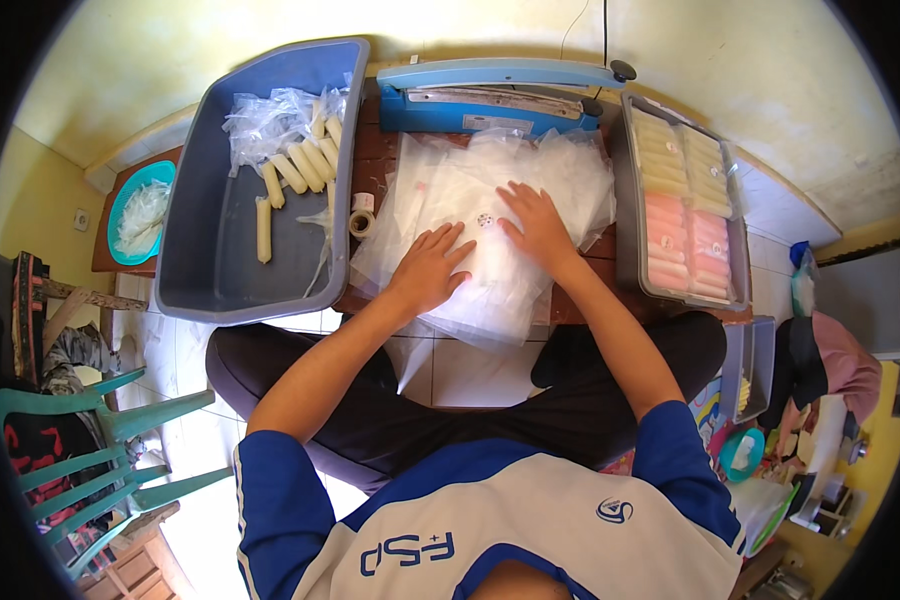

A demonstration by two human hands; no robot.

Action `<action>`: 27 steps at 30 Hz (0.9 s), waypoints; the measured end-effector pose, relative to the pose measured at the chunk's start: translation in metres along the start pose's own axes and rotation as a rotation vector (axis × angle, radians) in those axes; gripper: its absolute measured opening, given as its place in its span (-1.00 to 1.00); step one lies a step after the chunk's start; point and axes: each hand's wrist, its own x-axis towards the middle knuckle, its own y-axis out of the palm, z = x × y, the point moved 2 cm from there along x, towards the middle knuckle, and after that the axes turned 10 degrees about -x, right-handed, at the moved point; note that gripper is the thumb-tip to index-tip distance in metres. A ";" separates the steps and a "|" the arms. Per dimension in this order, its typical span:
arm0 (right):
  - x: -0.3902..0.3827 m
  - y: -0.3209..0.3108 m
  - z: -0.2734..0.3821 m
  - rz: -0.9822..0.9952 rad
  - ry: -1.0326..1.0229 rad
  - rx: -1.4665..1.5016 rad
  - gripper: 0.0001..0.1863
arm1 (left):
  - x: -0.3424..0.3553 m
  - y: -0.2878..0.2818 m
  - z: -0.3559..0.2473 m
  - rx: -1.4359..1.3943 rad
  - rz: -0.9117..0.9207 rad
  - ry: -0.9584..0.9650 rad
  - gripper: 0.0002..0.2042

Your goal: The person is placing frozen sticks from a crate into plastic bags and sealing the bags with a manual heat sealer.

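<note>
Plastic bags (505, 283) lie heaped on our side of sealer (495, 122). Our grip: left hand (427, 272) and right hand (540, 228) spread flat on them, pinching nothing. We likely do best smoothing gently outward, pressure even, edges squared. We cannot count layers; hands cover parts, glare blurs clear edges.

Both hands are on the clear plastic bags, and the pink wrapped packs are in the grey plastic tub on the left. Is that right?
No: the head view shows the pink wrapped packs in the grey plastic tub on the right. The left hand and right hand are on the clear plastic bags.
</note>
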 end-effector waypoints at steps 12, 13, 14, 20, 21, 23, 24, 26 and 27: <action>0.002 -0.011 0.014 -0.034 0.020 0.053 -0.62 | 0.000 -0.036 -0.032 -0.099 -0.165 0.004 -0.60; 0.005 -0.022 0.024 -0.068 0.019 0.122 -0.67 | -0.002 -0.054 -0.045 -0.186 -0.166 -0.022 -0.65; 0.011 -0.031 0.036 -0.071 0.014 0.131 -0.67 | -0.006 -0.072 -0.056 -0.271 -0.168 -0.051 -0.69; 0.054 -0.077 0.118 -0.196 -0.218 0.336 -0.80 | -0.034 -0.153 -0.068 -0.242 -0.456 -0.081 -0.87; 0.062 -0.081 0.131 -0.217 -0.270 0.400 -0.81 | -0.040 -0.163 -0.060 -0.253 -0.495 -0.121 -0.88; 0.080 -0.077 0.160 -0.303 -0.380 0.503 -0.83 | -0.058 -0.183 -0.043 -0.240 -0.527 -0.200 -0.85; 0.089 -0.071 0.174 -0.300 -0.392 0.513 -0.83 | -0.065 -0.194 -0.032 -0.243 -0.545 -0.254 -0.82; 0.107 -0.055 0.203 -0.181 -0.466 0.575 -0.83 | -0.083 -0.209 0.005 -0.180 -0.522 -0.369 -0.79; 0.119 -0.042 0.219 -0.176 -0.513 0.577 -0.86 | -0.093 -0.217 0.029 -0.156 -0.473 -0.479 -0.77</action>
